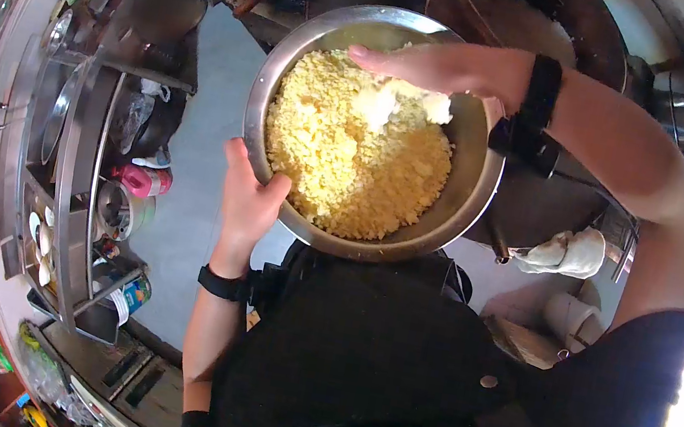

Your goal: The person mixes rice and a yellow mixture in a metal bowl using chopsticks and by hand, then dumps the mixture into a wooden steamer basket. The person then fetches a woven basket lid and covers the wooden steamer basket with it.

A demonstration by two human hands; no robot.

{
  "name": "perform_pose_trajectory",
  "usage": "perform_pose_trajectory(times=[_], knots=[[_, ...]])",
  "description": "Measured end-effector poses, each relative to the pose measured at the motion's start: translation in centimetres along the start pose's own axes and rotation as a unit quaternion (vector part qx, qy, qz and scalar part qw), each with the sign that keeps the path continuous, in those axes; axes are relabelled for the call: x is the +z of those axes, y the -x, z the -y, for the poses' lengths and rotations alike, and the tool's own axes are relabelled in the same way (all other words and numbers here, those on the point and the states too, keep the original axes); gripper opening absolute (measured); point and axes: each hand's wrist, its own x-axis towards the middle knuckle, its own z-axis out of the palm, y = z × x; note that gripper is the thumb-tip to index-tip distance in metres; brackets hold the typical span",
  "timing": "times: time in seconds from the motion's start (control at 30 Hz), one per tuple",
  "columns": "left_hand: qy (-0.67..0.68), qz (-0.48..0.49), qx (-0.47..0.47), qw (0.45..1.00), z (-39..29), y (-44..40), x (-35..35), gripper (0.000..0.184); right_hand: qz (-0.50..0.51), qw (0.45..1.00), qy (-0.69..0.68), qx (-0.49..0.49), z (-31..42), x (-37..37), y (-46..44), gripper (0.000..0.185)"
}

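A wide steel bowl (261,114) holds a heap of yellow, crumbly food (323,165); its exact kind I cannot make out. My left hand (250,194) grips the bowl's lower left rim, thumb over the edge and fingers around the outside. Reaching in across the upper right rim, my right hand (448,67) lies over the food, one digit stretched out to the left. Bright white clumps (396,105) show just below that hand, and its other fingers are partly lost in the glare there. The bowl is close in front of my dark apron (365,344).
A large wok (518,26) with pale contents stands beyond the bowl. Left is a metal shelf rack (82,197) with a pink container (144,180) and pots. A whitish cloth (566,251) hangs at right, above a pale bucket (570,320).
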Motion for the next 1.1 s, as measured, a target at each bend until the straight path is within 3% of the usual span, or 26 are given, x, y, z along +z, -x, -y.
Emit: perform_pose_trajectory(times=[0.03,0.07,0.13,0.17,0.23,0.27,0.3,0.37,0.43,0.53,0.57,0.63,0.67,0.73,0.77,0.83,0.87,0.93,1.0,1.07,1.1], knots=[[0.007,-0.002,0.001,1.0,0.0,0.0,0.0,0.038,0.087,0.993,0.071,0.041,-0.7,-1.1,-1.2,0.077],[0.014,-0.007,0.003,1.0,0.1,0.0,0.0,0.039,0.081,0.987,0.14,0.006,-2.1,-1.7,-2.9,0.071],[0.004,-0.017,0.015,1.0,0.3,0.1,0.0,0.04,0.135,0.979,0.151,-0.011,-5.8,-2.1,-7.3,0.057],[-0.007,-0.02,0.029,0.999,0.4,0.0,0.0,0.04,0.214,0.957,0.194,-0.025,-6.5,-2.0,-8.9,0.045],[0.02,-0.016,0.008,1.0,0.4,-0.1,-0.2,0.042,0.147,0.926,0.247,-0.245,-12.1,-0.3,-11.7,0.036],[0.048,-0.004,-0.011,0.999,0.4,-0.2,-0.3,0.043,0.144,0.977,0.129,-0.09,-10.5,0.9,-11.4,0.036],[0.077,0.005,-0.029,0.997,0.4,-0.3,-0.6,0.045,0.134,0.989,0.01,0.069,-8.4,2.4,-10.5,0.036],[0.079,-0.02,0.01,0.997,0.9,-0.7,-0.5,0.045,0.182,0.977,0.112,0.024,-6.8,2.4,-10.2,0.036],[0.037,-0.011,0.015,0.999,1.3,-0.7,-0.5,0.044,0.273,0.914,0.295,-0.048,-6.2,2.2,-10.7,0.036],[0.027,-0.002,-0.009,1.0,1.2,-0.9,-0.8,0.043,0.413,0.75,0.498,-0.137,-10.3,5.6,-10.7,0.039],[0.03,0.006,-0.004,1.0,1.0,-1.0,-0.9,0.043,0.433,0.873,0.225,-0.001,-20.4,7.3,-13.1,0.02],[0.025,0.01,0.001,1.0,1.1,-1.0,-1.0,0.041,0.428,0.902,-0.025,0.048,-18.9,8.0,-11.6,0.03],[0.028,0.009,0.004,1.0,1.2,-1.0,-1.0,0.041,0.401,0.909,0.108,0.025,-13.9,7.7,-9.0,0.033],[0.024,0.002,0.027,0.999,1.2,-0.9,-0.9,0.041,0.353,0.857,0.376,-0.003,-3.2,7.2,-3.5,0.041],[0.027,0.008,0.026,0.999,1.0,-0.8,-1.0,0.041,0.354,0.858,0.372,0.002,-1.5,6.3,-1.8,0.041],[0.077,0.029,-0.019,0.996,0.6,-0.7,-1.1,0.041,0.346,0.799,0.481,-0.105,-0.7,4.4,1.0,0.056],[0.077,0.032,-0.018,0.996,0.7,-0.7,-1.2,0.041,0.353,0.809,0.468,-0.049,-1.6,3.3,1.7,0.064],[0.021,0.021,0.03,0.999,0.9,-0.8,-1.3,0.041,0.354,0.815,0.458,-0.027,-3.2,0.7,0.1,0.065],[0.022,0.021,0.02,0.999,0.6,-0.7,-1.4,0.041,0.355,0.821,0.447,-0.007,-3.9,-0.9,-2.0,0.066],[0.021,0.021,0.013,0.999,0.6,-0.7,-1.4,0.04,0.142,0.947,0.28,-0.059,-3.7,-1.3,-4.6,0.061],[0.015,0.008,0.031,0.999,1.0,-0.7,-1.1,0.04,0.17,0.965,0.199,-0.032,-2.6,-0.9,-6.6,0.056]])
